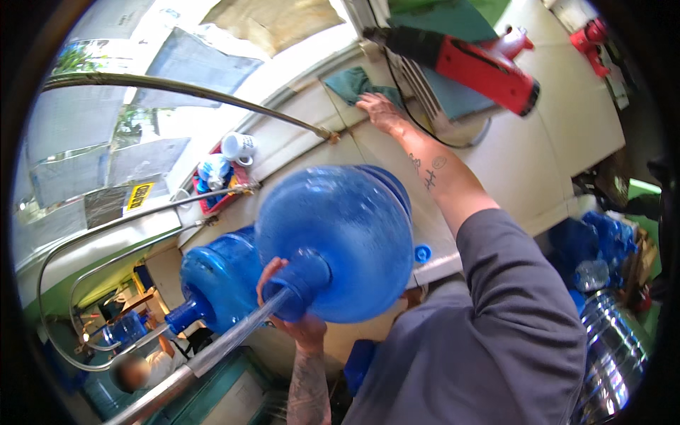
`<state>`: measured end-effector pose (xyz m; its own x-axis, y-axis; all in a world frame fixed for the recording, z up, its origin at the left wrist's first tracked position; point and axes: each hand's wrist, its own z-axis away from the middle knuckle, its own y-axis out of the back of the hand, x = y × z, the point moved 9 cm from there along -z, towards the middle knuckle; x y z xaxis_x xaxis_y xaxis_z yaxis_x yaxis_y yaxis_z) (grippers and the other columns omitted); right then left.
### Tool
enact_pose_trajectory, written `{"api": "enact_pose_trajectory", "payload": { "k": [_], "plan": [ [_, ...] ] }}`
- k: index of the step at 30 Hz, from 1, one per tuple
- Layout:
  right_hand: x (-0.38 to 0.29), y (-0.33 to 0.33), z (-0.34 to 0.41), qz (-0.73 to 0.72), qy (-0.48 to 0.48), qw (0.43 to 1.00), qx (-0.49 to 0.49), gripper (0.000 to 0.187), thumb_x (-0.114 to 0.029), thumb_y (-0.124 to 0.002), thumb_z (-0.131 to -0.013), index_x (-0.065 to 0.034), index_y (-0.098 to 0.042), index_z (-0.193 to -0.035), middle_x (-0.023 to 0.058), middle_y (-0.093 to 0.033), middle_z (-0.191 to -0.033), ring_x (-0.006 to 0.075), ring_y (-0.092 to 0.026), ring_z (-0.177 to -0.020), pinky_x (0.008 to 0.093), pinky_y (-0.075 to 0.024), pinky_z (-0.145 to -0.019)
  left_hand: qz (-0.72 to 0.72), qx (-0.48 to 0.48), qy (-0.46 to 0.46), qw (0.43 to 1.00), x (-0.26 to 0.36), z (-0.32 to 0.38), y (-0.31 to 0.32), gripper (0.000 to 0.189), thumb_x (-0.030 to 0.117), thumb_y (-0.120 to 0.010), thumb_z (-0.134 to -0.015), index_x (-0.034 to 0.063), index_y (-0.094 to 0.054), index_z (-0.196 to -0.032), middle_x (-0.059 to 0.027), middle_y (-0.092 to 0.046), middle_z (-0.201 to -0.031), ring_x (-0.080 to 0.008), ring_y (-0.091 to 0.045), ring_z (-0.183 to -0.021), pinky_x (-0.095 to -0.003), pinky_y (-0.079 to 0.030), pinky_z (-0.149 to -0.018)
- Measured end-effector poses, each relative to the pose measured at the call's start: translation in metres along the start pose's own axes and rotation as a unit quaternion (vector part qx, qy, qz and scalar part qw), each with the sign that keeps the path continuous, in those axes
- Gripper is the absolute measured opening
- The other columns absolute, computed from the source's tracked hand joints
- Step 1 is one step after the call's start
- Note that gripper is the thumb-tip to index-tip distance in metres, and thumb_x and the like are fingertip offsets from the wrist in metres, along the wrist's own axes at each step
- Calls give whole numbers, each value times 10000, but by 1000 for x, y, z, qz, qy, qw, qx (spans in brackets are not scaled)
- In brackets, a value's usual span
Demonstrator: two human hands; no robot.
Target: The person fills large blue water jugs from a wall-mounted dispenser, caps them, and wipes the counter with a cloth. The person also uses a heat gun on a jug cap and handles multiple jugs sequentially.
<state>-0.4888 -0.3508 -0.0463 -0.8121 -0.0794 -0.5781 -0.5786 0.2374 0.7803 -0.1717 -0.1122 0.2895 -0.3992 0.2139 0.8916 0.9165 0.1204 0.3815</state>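
Note:
A large blue plastic water jug (340, 234) lies tilted before me, its mouth towards the lower left. One hand, on the forearm coming up from the bottom centre, grips its neck; I take it as my left hand (297, 319). A stream of water runs between the jug's mouth and a metal pipe (154, 398). My right hand (380, 109) reaches away over the tiled counter and rests on a green cloth (348, 85); how firmly it holds the cloth is unclear. A second blue jug (220, 281) lies left of the first. A small blue cap (423, 253) lies near the counter's edge.
A red and black heat gun or similar power tool (478, 74) is at the upper right. Metal pipes (212, 95) cross the left side. A white mug (238, 147) stands by a red basket (223, 204). Another person (154, 366) is at the lower left; more jugs (595, 239) are at right.

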Motion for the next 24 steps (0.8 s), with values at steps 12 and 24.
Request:
{"api": "enact_pose_trajectory", "payload": {
  "k": [12,24],
  "plan": [
    [-78,201,189,-243,-127,954,119,454,22,-448,-866,-92,-614,-1272,134,-691,-1117,245,-656,-1064,356,-485,-979,40,-26,-167,985,18,3,4,555,382,-378,-1099,-52,-383,-1444,-185,-500,-1410,-274,-513,-1287,-410,-400,-1091],
    [-193,373,428,-451,-216,856,130,385,-77,-461,-855,-5,-654,-1180,68,-615,-1194,157,-599,-1065,278,-476,-961,163,-114,-77,977,-73,109,114,455,344,-461,-1085,22,-470,-1406,-123,-530,-1383,-222,-583,-1192,-369,-460,-1028]
  ]
}}
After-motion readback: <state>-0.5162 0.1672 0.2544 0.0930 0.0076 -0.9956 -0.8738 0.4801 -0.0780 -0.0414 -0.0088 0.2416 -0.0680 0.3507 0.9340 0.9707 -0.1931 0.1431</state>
